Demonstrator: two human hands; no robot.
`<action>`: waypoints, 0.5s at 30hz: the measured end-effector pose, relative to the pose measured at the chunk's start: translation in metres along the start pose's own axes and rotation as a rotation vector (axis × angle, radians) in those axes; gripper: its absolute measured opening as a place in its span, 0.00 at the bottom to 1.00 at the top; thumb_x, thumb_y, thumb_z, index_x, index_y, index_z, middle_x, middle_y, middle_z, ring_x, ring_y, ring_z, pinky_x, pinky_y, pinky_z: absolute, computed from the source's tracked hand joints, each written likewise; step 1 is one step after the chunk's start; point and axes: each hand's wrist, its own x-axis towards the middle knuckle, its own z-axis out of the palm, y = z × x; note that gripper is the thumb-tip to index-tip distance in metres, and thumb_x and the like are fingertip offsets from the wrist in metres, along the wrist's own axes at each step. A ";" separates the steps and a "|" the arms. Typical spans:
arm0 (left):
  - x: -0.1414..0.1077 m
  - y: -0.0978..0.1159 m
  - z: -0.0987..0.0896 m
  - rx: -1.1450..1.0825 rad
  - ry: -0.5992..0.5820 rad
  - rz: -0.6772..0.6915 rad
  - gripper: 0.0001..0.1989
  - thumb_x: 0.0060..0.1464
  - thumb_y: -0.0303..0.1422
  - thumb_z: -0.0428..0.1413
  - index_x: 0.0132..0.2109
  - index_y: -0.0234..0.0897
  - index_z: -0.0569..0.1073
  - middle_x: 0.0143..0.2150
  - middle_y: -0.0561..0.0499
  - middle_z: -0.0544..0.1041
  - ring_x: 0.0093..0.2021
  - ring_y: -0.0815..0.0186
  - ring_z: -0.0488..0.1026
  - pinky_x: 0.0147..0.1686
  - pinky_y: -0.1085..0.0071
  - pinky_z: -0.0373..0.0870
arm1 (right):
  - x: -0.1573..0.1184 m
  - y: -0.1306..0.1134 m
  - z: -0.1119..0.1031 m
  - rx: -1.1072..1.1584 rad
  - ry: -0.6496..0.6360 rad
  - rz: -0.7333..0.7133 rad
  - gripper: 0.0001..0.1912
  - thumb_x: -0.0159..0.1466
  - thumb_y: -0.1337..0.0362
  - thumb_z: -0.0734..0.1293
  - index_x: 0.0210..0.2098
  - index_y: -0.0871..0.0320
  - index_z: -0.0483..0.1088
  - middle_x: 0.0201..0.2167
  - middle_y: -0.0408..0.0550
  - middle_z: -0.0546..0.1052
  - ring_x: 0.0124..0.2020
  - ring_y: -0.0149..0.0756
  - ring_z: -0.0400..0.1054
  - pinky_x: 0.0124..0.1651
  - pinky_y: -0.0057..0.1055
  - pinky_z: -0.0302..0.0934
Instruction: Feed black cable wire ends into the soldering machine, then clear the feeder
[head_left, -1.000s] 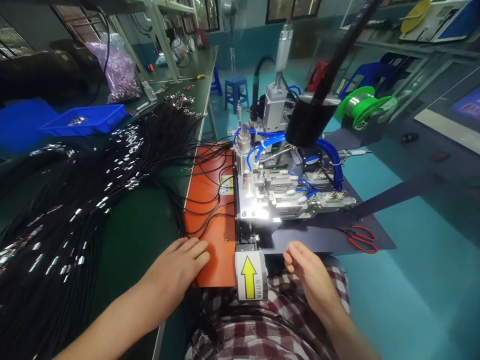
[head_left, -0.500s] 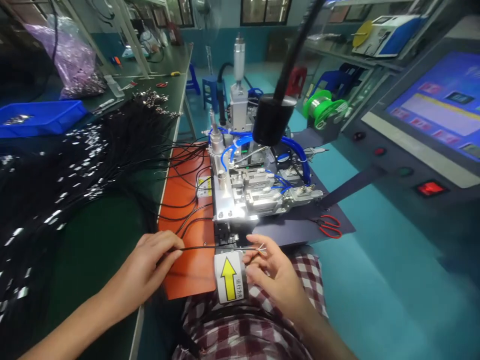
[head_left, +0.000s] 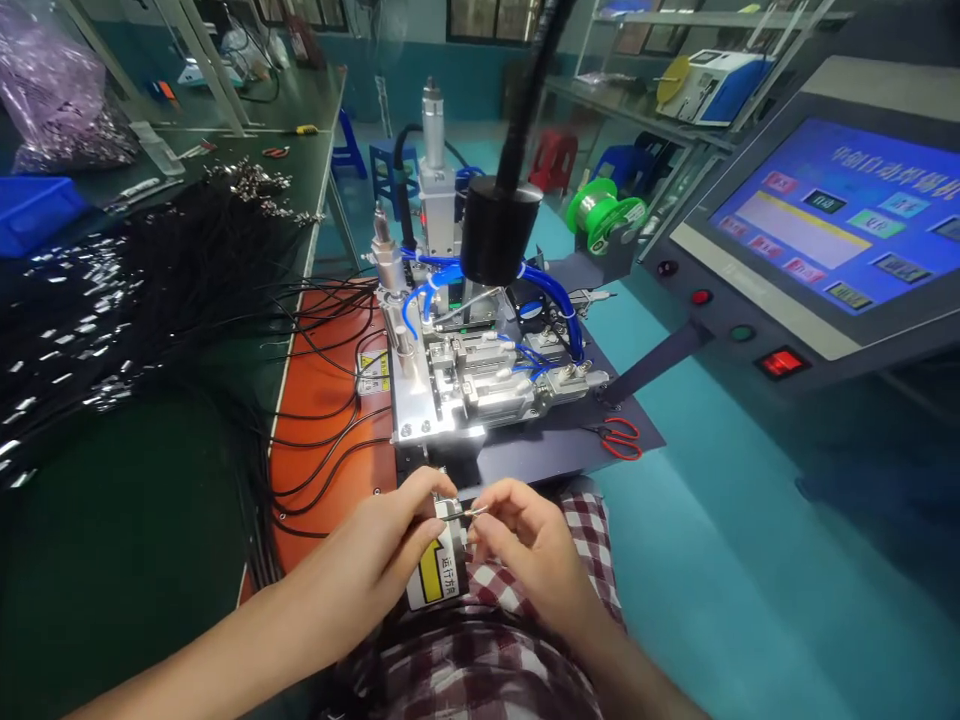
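My left hand [head_left: 401,545] pinches a black cable near its stripped end, just above the white label with a yellow arrow [head_left: 430,570]. Close beside it, my right hand [head_left: 525,535] has thumb and fingers closed on the thin bare wires [head_left: 474,512] at the cable's tip. Both hands are in front of the metal machine [head_left: 480,380] with blue tubes. Other black cables [head_left: 330,450] run from the machine across the orange mat [head_left: 300,500] to the left.
A large heap of black cables [head_left: 172,250] covers the left bench. Red-handled scissors [head_left: 621,438] lie right of the machine. A control screen [head_left: 840,215] stands at the right, a green spool [head_left: 600,215] behind. A black lamp head [head_left: 499,230] hangs over the machine.
The view has turned right. My left hand has slid along the cable toward its tip and now sits close to my right hand, whose fingers have closed on the wires.
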 end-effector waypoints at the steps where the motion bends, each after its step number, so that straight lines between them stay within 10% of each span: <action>1: 0.001 0.000 0.001 0.032 0.013 0.001 0.09 0.61 0.36 0.43 0.46 0.42 0.64 0.29 0.55 0.71 0.26 0.67 0.65 0.26 0.73 0.58 | 0.001 -0.001 -0.002 -0.011 0.009 -0.008 0.04 0.59 0.63 0.66 0.30 0.57 0.68 0.23 0.41 0.72 0.23 0.30 0.68 0.28 0.26 0.62; 15: 0.011 -0.022 0.012 -0.624 -0.057 -0.043 0.10 0.62 0.36 0.46 0.49 0.41 0.60 0.25 0.57 0.67 0.28 0.71 0.62 0.27 0.75 0.56 | 0.020 0.005 -0.007 0.384 -0.146 0.051 0.12 0.57 0.56 0.69 0.30 0.59 0.69 0.21 0.39 0.70 0.20 0.25 0.60 0.25 0.23 0.54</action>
